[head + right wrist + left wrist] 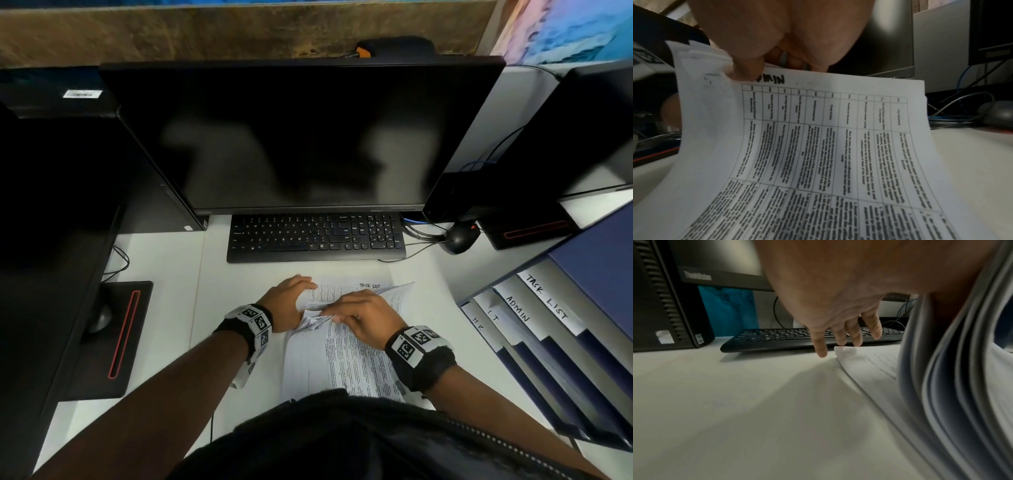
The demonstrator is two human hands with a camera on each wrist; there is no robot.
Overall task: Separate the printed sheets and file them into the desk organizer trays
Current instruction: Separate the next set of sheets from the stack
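A stack of printed sheets (pixel 346 363) lies on the white desk (pixel 164 281) in front of me. My right hand (pixel 363 315) pinches the far edge of the upper sheets and bends them up; the top one (pixel 818 146) is a table marked ADMIN, under my thumb (pixel 744 65). My left hand (pixel 291 301) lies beside it with straight fingers (pixel 840 334) touching the desk and the corner of a flat sheet (pixel 869 360) headed TASK LIST (pixel 346 287). The lifted sheets (pixel 962 369) fan out beside the left palm. The blue desk organizer (pixel 534 308) at right has trays labelled H.R, I.T, ADMIN, TASK LIST.
A black keyboard (pixel 315 236) lies just beyond the papers under a dark monitor (pixel 301 137). A mouse (pixel 459 240) and cables sit at the right of the keyboard. A computer tower (pixel 164 205) and a mouse pad (pixel 113 335) are at left.
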